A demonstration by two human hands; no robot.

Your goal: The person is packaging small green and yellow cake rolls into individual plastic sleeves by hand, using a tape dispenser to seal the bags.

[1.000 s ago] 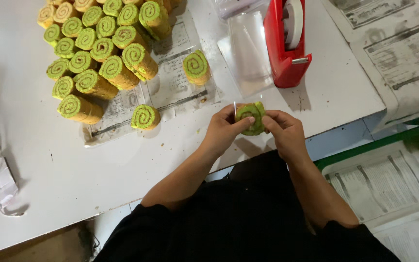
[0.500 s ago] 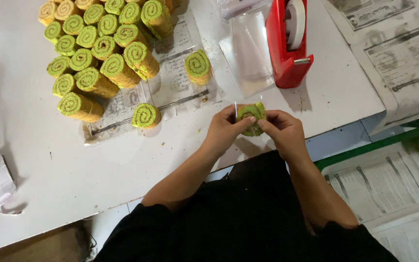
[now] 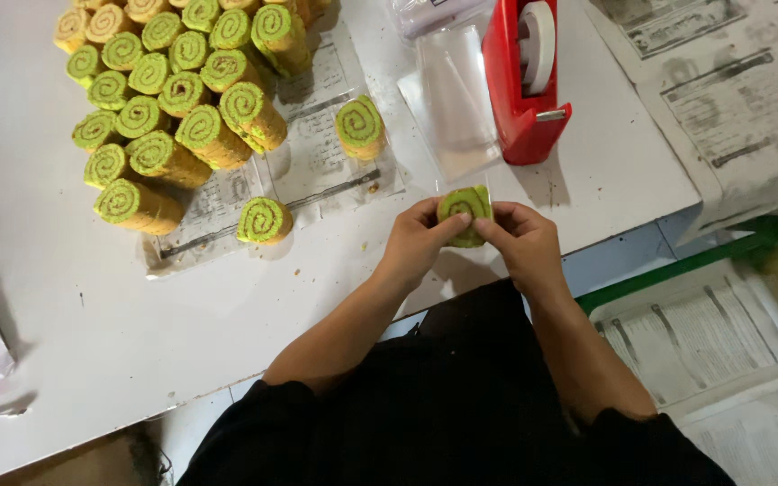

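Both my hands hold one green spiral roll cake slice (image 3: 466, 211) in a clear plastic wrapper, just above the white table's near edge. My left hand (image 3: 416, 241) pinches its left side and my right hand (image 3: 522, 243) grips its right side. A pile of several green spiral rolls (image 3: 173, 99) lies on paper at the far left. Two single rolls lie apart: one roll (image 3: 264, 220) near the pile's front, another roll (image 3: 360, 128) further back.
A red tape dispenser (image 3: 524, 90) stands behind my hands, with clear plastic bags (image 3: 452, 99) to its left. Newspaper sheets (image 3: 722, 99) cover the right side. The white table (image 3: 74, 342) ends at my body. Cables lie at the far left.
My hands have kept working the wrapped roll in place, turning it a little so its spiral face shows. Nothing else on the table moved.
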